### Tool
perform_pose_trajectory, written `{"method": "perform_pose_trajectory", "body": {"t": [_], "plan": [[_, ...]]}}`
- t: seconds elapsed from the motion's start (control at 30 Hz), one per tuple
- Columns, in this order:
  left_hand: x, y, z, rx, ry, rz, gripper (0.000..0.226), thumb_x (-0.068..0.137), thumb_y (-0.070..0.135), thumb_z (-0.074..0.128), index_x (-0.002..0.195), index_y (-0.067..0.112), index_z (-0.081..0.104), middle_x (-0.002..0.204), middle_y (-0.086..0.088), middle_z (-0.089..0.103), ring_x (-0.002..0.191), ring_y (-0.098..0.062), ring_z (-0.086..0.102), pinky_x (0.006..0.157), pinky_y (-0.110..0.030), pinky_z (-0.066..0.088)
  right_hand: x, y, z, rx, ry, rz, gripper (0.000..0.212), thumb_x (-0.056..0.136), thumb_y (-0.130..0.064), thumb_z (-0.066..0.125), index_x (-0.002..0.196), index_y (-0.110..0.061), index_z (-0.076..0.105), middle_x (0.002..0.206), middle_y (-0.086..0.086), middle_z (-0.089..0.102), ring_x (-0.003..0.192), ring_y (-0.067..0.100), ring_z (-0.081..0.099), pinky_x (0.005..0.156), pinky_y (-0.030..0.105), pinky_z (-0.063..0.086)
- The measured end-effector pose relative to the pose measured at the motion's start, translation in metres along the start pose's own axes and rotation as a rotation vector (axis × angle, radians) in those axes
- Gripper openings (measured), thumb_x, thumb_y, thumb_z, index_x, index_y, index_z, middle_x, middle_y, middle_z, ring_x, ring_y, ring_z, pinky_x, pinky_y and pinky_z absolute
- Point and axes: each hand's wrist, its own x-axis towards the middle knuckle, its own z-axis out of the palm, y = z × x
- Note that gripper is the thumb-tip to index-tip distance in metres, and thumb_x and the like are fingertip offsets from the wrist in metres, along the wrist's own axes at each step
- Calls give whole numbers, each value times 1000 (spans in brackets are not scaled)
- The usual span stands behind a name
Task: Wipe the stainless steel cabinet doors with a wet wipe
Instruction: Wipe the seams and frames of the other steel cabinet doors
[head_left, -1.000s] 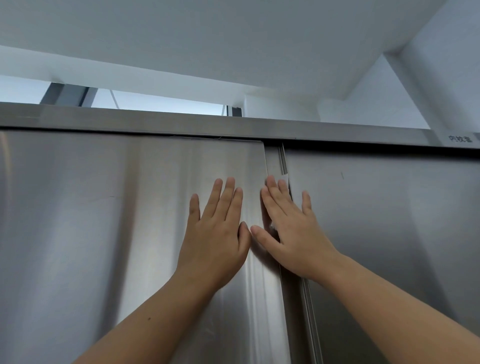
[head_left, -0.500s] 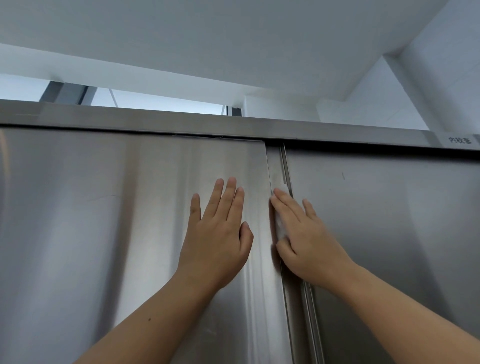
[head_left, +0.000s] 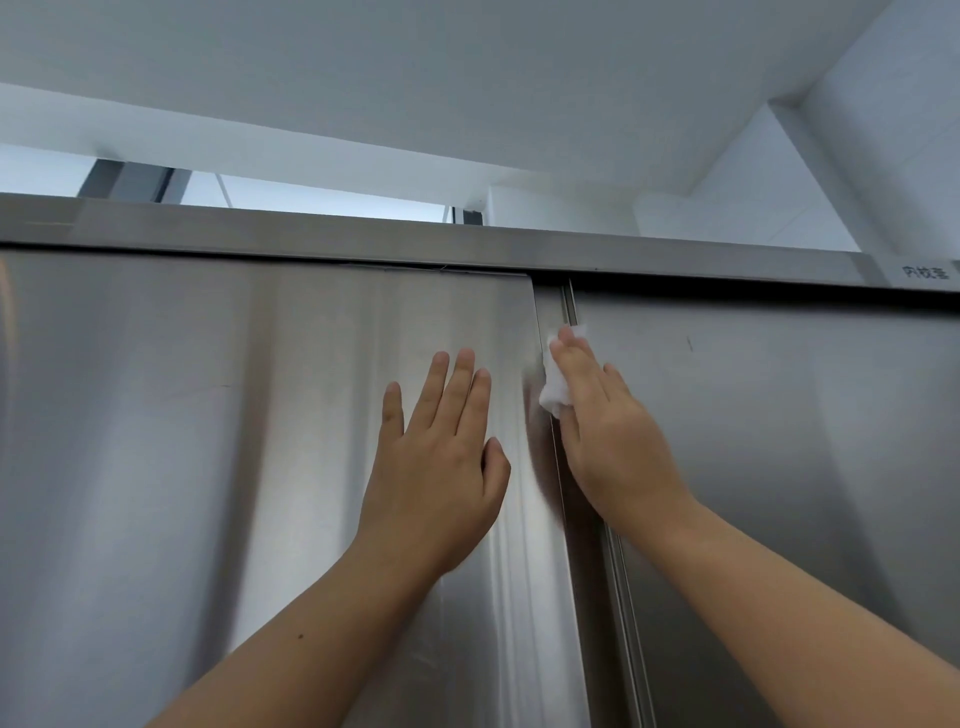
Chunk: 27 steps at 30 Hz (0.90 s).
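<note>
now right hand (head_left: 610, 431) presses wipe (head_left: 555, 388)

Left hand (head_left: 441, 467), right hand (head_left: 613, 436): flat (fingers (head_left: 462, 384) straight).

White, seemingly bunched wet wipe (head_left: 555, 389) at seam of steel doors (head_left: 234, 441)

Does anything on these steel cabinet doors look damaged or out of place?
Only small blemishes: a short dark mark near the top of the right door, and a faint thin scratch on the left door, left of the left hand. Nothing looks spilled or askew.
</note>
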Motion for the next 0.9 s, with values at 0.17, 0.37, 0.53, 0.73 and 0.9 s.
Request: {"method": "perform_pose_trajectory", "body": {"t": [0.17,0.37,0.53,0.73,0.9], "plan": [[-1,0,-1,7,12,10,57,87,30,32,133,5,52,142,-13,46,133,-28,41,102,-55,24,16,-17,3,92,-16,73,36,87,-16,51,115,6,59,120,22,62,101,41,63,74,45,55],[-1,0,-1,-5,22,8,57,86,30,33,132,4,53,141,-13,47,132,-28,43,100,-57,28,8,-11,11,-69,-195,-28,48,91,-28,35,119,0,62,131,21,55,122,36,51,98,53,38],[-1,-1,0,8,17,13,57,87,30,33,134,4,51,142,-13,47,132,-28,42,101,-55,27,14,-4,9,-153,-325,-62,59,92,-34,29,134,4,47,142,27,40,131,38,41,104,45,23],[-3,-1,1,34,37,12,58,86,31,34,133,3,51,141,-14,48,131,-29,43,99,-59,30,52,3,4,-226,-523,39,63,101,-47,16,151,-14,-6,157,10,-14,145,20,-9,114,32,-8],[-2,0,2,32,44,6,58,85,32,34,133,4,52,140,-12,48,131,-27,43,102,-57,33,75,6,7,-226,-591,102,66,99,-51,16,150,-18,-11,157,12,-13,146,23,-6,114,37,-11]]}}
